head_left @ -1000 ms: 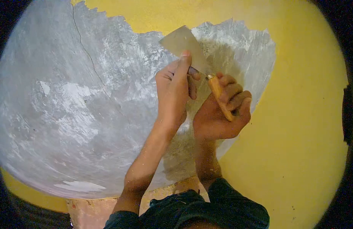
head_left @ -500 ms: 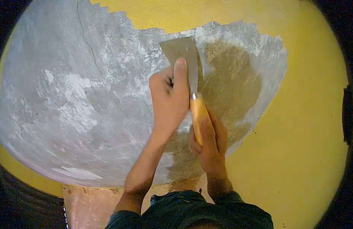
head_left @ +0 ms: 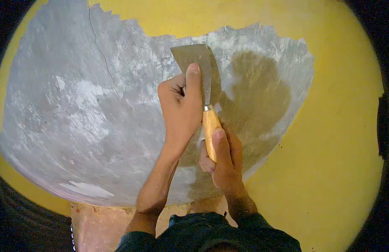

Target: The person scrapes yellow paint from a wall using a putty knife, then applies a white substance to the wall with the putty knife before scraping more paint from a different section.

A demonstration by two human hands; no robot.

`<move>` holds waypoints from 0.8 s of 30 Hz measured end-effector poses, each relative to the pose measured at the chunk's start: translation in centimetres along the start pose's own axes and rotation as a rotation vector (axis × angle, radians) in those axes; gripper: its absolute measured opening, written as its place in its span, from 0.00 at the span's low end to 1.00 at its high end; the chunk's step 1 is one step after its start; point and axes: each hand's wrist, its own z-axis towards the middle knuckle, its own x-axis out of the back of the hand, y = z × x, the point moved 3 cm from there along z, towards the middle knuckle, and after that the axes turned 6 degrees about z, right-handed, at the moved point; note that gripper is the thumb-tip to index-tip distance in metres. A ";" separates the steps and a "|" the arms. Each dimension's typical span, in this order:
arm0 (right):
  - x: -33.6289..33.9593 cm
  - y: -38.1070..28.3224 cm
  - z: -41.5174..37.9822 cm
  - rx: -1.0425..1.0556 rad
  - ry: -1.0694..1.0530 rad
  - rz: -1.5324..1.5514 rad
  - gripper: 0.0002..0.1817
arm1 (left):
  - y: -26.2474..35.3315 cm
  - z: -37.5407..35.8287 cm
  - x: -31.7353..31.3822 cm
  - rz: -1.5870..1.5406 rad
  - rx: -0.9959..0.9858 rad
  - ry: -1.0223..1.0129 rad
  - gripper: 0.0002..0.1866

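Note:
A paint scraper (head_left: 211,122) with a wide metal blade and a yellow wooden handle is held in both hands against the wall. My right hand (head_left: 225,157) wraps round the handle, its thumb lying along the wood. Higher up, my left hand (head_left: 182,101) grips the blade, thumb pressed flat on its face and the other fingers curled at its left edge. The blade's broad end lies over the bare grey patch (head_left: 131,159), just below the ragged edge of the yellow paint (head_left: 177,17).
Yellow paint surrounds the grey patch above and to the right. A thin crack (head_left: 103,59) runs down its upper left, and whitish smears (head_left: 89,105) mark its left half. Below is a pinkish-brown surface (head_left: 102,227). My shadow falls right of the scraper.
Both hands and the scraper have shifted slightly left. The blade's end sits a little lower in view, and the wall view has moved slightly too. Both grips stay the same.

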 end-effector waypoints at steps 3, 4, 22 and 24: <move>-0.8 1.3 2.1 -0.084 0.060 0.129 0.19 | -0.5 1.4 -0.3 0.025 0.021 0.018 0.29; -0.7 0.9 2.1 -0.067 0.053 0.132 0.19 | -0.1 1.6 -0.3 0.021 0.004 0.020 0.29; -1.7 -1.1 -0.8 -0.176 -0.060 0.087 0.22 | 0.3 2.1 1.1 -0.044 0.109 -0.070 0.30; -2.3 -1.2 -1.1 -0.187 -0.059 0.075 0.21 | 0.3 0.6 1.8 0.050 0.093 -0.032 0.30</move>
